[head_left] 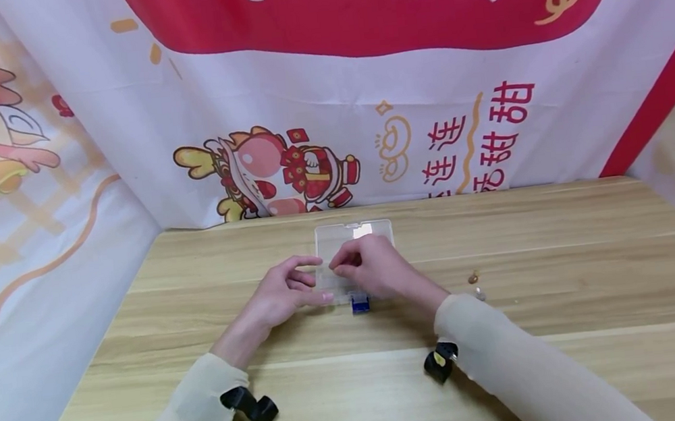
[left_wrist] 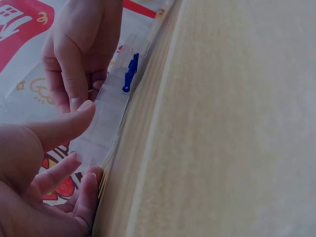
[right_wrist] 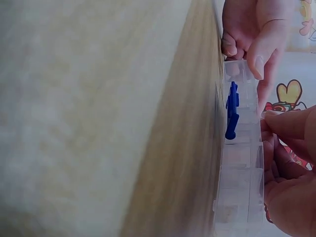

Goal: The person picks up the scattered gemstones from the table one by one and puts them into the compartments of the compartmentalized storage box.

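A clear plastic compartment box (head_left: 325, 245) with a blue latch (head_left: 360, 304) on its front lies on the table, its transparent lid open at the back. My left hand (head_left: 281, 290) holds the box at its left end, thumb over the front corner (left_wrist: 91, 143) and the other fingers along the side. Over the box's left half, my right hand (head_left: 373, 263) has its thumb and fingertips pinched together. What they pinch is tiny and mostly hidden. The right wrist view shows the compartments (right_wrist: 239, 185) from the front, but what lies in them is unclear.
On the wood-grain table (head_left: 343, 400), right of the box, lie a small brown piece (head_left: 473, 277) and a small silvery piece (head_left: 480, 293) near my right sleeve. A printed cloth (head_left: 326, 89) hangs behind the table's back edge.
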### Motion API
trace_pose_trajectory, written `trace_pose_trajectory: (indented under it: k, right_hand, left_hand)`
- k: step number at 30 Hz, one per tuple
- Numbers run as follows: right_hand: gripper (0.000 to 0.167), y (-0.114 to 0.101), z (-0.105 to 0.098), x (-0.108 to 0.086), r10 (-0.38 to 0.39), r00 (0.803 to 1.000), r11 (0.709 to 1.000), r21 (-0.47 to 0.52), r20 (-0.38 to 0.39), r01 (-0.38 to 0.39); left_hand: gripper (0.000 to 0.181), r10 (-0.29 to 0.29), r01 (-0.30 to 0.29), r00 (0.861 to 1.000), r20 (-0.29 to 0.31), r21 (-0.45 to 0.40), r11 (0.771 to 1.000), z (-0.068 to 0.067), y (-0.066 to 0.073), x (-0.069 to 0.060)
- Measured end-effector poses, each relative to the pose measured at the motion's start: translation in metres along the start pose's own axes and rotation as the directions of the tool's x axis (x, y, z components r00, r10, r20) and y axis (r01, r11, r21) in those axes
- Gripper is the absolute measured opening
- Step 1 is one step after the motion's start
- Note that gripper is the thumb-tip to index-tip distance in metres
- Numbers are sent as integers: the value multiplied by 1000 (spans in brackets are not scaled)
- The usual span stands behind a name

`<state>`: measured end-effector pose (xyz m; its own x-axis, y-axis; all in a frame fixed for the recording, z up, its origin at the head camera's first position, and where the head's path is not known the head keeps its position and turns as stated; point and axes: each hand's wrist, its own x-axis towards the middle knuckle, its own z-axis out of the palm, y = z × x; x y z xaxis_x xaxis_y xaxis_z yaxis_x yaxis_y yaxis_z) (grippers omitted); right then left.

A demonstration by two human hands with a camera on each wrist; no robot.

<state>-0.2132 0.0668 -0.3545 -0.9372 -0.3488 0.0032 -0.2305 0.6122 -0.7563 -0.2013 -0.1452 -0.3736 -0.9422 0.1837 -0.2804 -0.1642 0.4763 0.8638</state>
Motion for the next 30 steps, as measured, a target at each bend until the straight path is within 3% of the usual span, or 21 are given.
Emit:
trace_pose_trajectory:
  k: [5, 14, 30]
  right_hand:
    - [10, 0, 1, 2, 22, 1000, 1000, -5, 20, -22]
    - [10, -1, 5, 4, -20, 1000, 997, -72, 23, 21]
    - [11, -5, 3, 5, 12, 999, 997, -79, 43, -9]
  left_hand:
    - [65, -3, 3, 1000, 1, -3, 1000, 0, 0, 0]
    - [64, 6, -6, 1000, -6, 9, 1000, 0, -1, 1]
    - [65, 10, -10, 1000, 0, 8, 1000, 0, 1, 1]
